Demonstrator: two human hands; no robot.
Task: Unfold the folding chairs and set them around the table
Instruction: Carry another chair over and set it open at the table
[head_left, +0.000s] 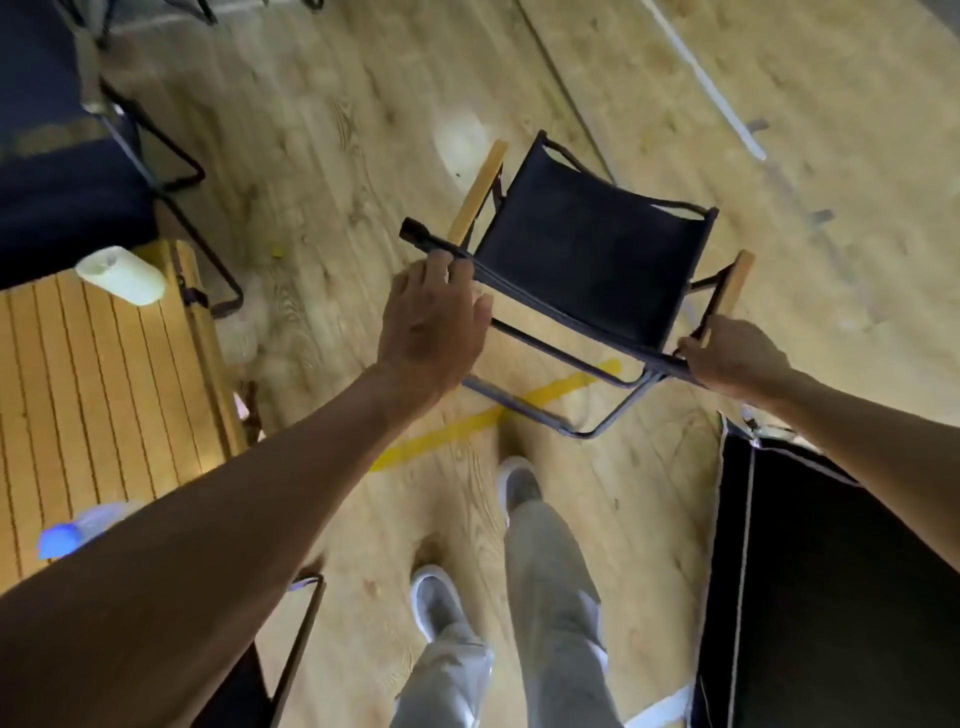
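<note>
A: Folding chair (592, 254), black fabric seat, dark metal frame, two pale wooden armrests. Opened out, tilted, held between both hands above the wooden floor (332, 171). Frame blurred by motion.

B: Left hand (434, 317)?

A: On the near left corner of the seat frame. Fingers (441, 262) curl over the top bar and grip it; the seat fabric runs away from them to the right. The black end of the bar sticks out just left of the fingers, the left armrest rises just beyond.

B: Right hand (735, 356)?

A: At the near right corner. Fingers (691, 347) pinch round the frame just below the near end of the right armrest; the seat lies left of and beyond them. The chair's lower leg tubes hang below and between the two hands, over a yellow tape strip (498, 415) on the floor.

B: Surroundings?

A: Left of the left hand, a slatted wooden counter (104, 384) with a white roll (122, 275) at its far corner and a plastic bottle (78, 530) with a blue cap at the near edge. Beyond the counter, another dark chair (62, 187) stands. Under the right forearm, a black fabric panel (831, 587) with light piping; I cannot tell what it belongs to. Below the hands, the person's grey trousers and pale shoes (436, 597).
</note>
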